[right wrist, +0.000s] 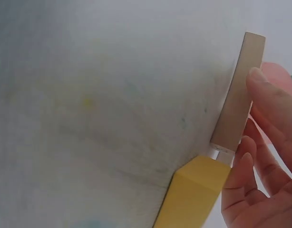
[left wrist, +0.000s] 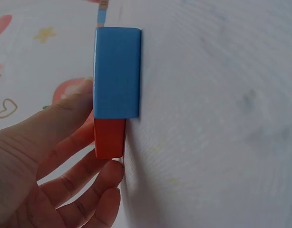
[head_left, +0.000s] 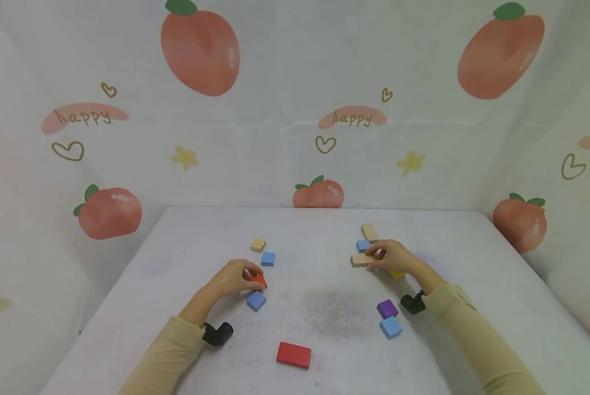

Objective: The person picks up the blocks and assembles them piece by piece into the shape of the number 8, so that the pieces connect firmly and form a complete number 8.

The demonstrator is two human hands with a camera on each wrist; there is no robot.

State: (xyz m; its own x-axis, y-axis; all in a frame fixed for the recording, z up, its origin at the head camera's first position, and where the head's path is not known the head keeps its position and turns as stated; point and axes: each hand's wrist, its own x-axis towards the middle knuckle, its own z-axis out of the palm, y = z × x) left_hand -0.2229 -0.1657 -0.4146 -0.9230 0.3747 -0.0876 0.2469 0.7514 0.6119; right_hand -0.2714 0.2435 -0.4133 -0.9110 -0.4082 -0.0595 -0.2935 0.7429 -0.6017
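On the left of the table, my left hand (head_left: 233,277) pinches an orange-red block (head_left: 259,280) between thumb and fingers. A blue block (head_left: 256,300) lies just in front of it and, in the left wrist view, hides part of the orange-red block (left wrist: 109,137). Across the table my right hand (head_left: 396,257) grips a long plain wooden block (head_left: 361,260), its thumb on the near face and fingers behind. A yellow block (right wrist: 193,194) sits by the wooden block's near end, partly covered by the hand in the head view. Just behind is a small blue block (head_left: 362,246).
Another wooden block (head_left: 369,232) lies at the back right. A ridged wooden block (head_left: 257,244) and a blue block (head_left: 268,259) are beyond my left hand. Nearer are a purple block (head_left: 387,308), a light blue block (head_left: 391,327) and a red block (head_left: 294,355).
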